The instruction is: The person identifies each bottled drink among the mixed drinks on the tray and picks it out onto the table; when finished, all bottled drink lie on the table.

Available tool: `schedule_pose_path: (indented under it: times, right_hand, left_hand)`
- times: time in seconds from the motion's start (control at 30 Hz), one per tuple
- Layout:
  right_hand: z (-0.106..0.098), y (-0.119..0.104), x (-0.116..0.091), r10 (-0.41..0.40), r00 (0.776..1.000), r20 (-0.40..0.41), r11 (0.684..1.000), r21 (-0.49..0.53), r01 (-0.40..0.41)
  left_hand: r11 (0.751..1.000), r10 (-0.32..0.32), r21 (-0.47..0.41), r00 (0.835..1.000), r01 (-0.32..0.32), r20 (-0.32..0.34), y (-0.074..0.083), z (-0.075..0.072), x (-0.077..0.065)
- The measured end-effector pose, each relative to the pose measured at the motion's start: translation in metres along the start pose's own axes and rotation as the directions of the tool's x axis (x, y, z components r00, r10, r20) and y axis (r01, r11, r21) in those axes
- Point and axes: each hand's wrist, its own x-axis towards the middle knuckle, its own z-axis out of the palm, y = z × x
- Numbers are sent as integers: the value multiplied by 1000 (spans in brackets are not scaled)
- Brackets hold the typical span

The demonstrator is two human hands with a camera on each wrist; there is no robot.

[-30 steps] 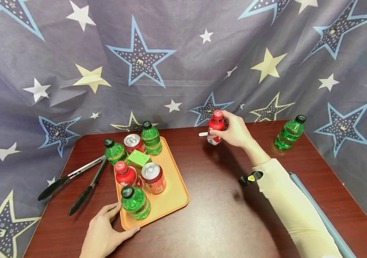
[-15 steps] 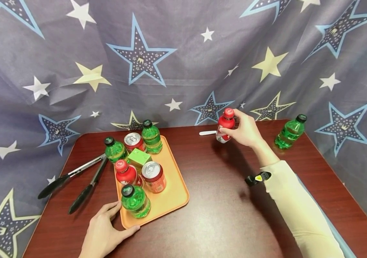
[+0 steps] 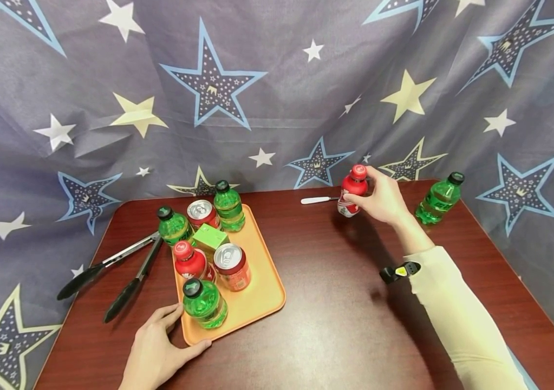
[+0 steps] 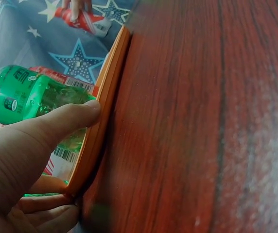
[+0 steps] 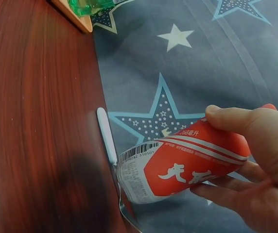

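My right hand [image 3: 381, 199] grips a red bottle [image 3: 353, 189] with a red cap, near the back of the table. The right wrist view shows thumb and fingers round this red bottle [image 5: 187, 162], whose white base is just over a white-handled metal utensil [image 5: 106, 136]. My left hand [image 3: 160, 346] holds the near left corner of the orange tray [image 3: 267, 292]. In the left wrist view the thumb lies on the tray's rim [image 4: 102, 111] and the fingers curl at its corner. On the tray stand green bottles [image 3: 204, 306], cans [image 3: 233, 268], another red bottle [image 3: 191, 262] and a green box [image 3: 210, 240].
Black-handled tongs [image 3: 130, 276] lie spread left of the tray. A green bottle [image 3: 438, 199] stands at the far right of the brown table [image 3: 325, 303]. Behind, a star-patterned curtain [image 3: 267, 97] hangs along the table's back edge. A light blue strip shows beside the right sleeve.
My right hand has carried the red bottle to the right along the back, uncovering more of the white-handled utensil. The left hand and tray have stayed in place.
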Motion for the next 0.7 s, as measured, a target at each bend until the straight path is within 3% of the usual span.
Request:
schedule_pose_path:
  times: [0.7]
  right_hand:
    - [-26, 16, -14, 62, 997, -38, 996, -58, -64]
  left_hand:
    - [999, -32, 3, 999, 32, 43, 2, -3, 1]
